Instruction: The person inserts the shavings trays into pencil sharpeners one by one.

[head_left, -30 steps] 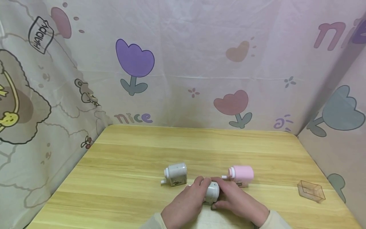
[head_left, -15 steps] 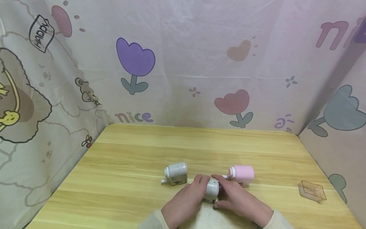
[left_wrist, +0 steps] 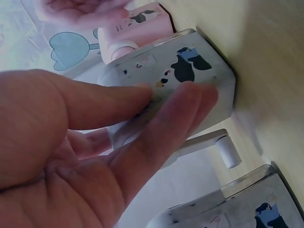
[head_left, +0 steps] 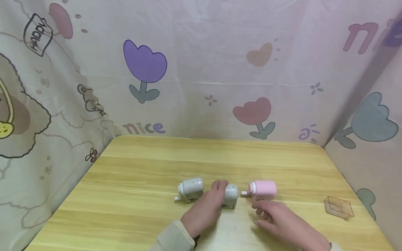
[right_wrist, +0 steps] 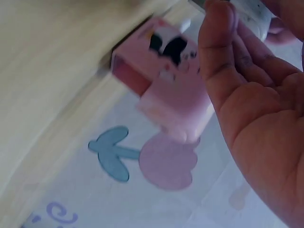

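My left hand [head_left: 204, 213] grips a grey hand-crank pencil sharpener [head_left: 231, 196], which stands on the table between two others. In the left wrist view, the thumb and fingers lie along both sides of this sharpener [left_wrist: 209, 95], by its penguin-like print. Its crank side is partly hidden by the hand. Just left stands a second grey sharpener [head_left: 192, 188], its crank toward the left. To the right is a pink sharpener [head_left: 265, 188]; the right wrist view shows a hollow slot in its base [right_wrist: 130, 78]. In front of it, my right hand [head_left: 279, 218] hangs with loosely bent fingers, holding nothing.
A small clear brownish box [head_left: 339, 208] lies near the right edge of the wooden table [head_left: 141, 167]. Printed curtains [head_left: 201, 69] hang behind the table and along both sides.
The middle grey sharpener has gone away from me, into line with the other two, in my left hand. My right hand has let go of it and moved right, in front of the pink one.
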The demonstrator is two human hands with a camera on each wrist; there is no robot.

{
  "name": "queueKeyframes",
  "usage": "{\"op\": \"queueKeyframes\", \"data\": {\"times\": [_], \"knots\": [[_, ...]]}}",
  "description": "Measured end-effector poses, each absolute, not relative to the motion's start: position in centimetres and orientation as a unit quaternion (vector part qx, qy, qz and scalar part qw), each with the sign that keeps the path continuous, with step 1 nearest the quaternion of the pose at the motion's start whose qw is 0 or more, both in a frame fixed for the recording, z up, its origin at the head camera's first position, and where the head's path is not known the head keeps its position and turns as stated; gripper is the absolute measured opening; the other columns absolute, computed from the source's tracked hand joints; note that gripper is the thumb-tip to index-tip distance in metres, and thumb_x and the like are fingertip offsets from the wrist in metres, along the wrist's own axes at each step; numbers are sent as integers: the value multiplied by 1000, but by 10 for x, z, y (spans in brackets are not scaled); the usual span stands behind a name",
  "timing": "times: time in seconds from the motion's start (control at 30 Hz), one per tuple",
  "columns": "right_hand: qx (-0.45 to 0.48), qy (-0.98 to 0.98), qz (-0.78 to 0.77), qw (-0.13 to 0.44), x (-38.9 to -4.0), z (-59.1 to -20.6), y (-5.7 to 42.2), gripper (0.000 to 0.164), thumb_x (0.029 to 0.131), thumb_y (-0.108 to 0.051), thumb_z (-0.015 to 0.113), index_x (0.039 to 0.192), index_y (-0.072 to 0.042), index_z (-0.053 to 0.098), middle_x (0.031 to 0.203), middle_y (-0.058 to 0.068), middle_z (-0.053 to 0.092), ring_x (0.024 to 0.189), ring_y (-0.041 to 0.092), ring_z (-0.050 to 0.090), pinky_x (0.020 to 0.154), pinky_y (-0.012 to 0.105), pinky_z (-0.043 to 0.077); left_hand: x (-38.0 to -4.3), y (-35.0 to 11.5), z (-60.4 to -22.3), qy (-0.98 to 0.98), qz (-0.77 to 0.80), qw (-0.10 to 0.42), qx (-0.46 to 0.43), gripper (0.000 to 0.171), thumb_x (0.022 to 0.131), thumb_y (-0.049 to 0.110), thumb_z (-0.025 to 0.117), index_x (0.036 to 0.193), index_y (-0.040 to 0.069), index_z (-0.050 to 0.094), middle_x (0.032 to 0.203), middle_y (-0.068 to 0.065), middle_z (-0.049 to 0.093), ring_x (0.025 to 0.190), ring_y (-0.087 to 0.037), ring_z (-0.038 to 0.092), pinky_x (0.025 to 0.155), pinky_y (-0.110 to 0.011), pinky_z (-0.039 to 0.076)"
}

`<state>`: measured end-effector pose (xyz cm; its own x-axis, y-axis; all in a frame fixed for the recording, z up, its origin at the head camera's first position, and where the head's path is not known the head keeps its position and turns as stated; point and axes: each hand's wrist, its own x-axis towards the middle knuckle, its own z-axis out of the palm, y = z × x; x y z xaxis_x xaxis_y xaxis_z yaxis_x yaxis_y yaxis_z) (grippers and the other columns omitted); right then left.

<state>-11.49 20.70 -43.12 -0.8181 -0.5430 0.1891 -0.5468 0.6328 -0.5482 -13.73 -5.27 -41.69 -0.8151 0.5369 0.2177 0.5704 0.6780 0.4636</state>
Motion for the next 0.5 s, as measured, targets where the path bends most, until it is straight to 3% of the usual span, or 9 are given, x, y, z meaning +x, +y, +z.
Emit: {"op": "queueKeyframes", "data": {"times": [0.07,0.2,0.43,0.5], "knots": [[302,-904,303,18,-115,-429,214,29,87,-27,68,111,-11,63,87,-17,56,72,-2,48,60,23,45,-141,-51,-417,-917,-269,30,-294,46,90,-9,42,133,7,38,116,-8,48,70,-4,48,66,-17,45],[294,-906,301,41,-115,-423,231,24,88,-26,67,108,-13,65,83,-22,54,66,-4,46,54,22,42,-146,-48,-419,-920,-268,32,-285,44,92,-6,43,134,7,38,119,-9,48,68,-6,49,64,-18,45],[218,-940,259,50,-117,-418,266,27,87,-30,68,106,-11,65,78,-23,56,64,-4,45,54,23,43,-146,-45,-418,-942,-222,31,-252,53,94,6,52,143,12,34,139,-17,43,86,-27,62,70,-32,52],[181,-953,238,50,-118,-417,277,29,86,-31,69,106,-10,65,78,-22,56,65,-4,45,56,24,43,-144,-45,-417,-946,-215,29,-241,59,94,10,54,147,13,29,145,-22,38,74,-25,62,62,-29,51]]}}
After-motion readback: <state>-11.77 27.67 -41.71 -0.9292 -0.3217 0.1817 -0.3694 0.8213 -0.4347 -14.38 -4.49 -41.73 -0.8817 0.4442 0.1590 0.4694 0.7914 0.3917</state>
